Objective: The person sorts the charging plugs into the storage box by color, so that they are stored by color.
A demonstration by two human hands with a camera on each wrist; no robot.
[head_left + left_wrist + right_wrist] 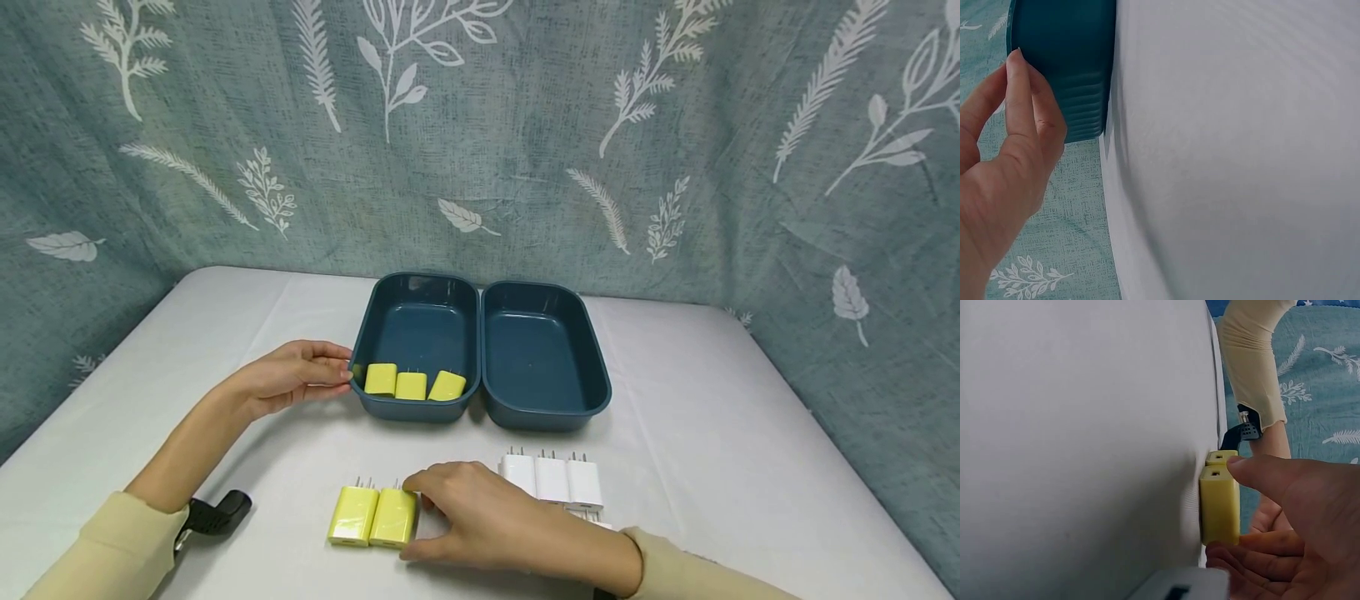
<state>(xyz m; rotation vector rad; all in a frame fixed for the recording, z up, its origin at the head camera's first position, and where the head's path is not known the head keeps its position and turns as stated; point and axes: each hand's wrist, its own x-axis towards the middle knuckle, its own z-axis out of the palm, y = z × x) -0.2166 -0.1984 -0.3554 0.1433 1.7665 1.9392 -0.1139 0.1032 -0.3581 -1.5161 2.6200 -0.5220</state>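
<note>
My left hand (296, 375) holds the left side of a dark blue bin (416, 410), thumb at the rim and other fingers along the outer wall; the left wrist view shows this grip on the bin (1072, 75). Three yellow charger plugs (411, 386) sit along that bin's near end. On the table, my right hand (487, 517) pinches a yellow charger plug (393, 518) between thumb and fingers at its two ends. Another yellow charger plug (352, 517) stands against its left side. In the right wrist view, the gripped plug (1220, 506) touches the tabletop.
A second blue bin (546, 418), bare inside, adjoins the first on its right. Several white charger plugs (552, 480) lie just behind and right of my right hand, some partly hidden by it. A patterned curtain (525, 167) hangs beyond the white table (675, 400).
</note>
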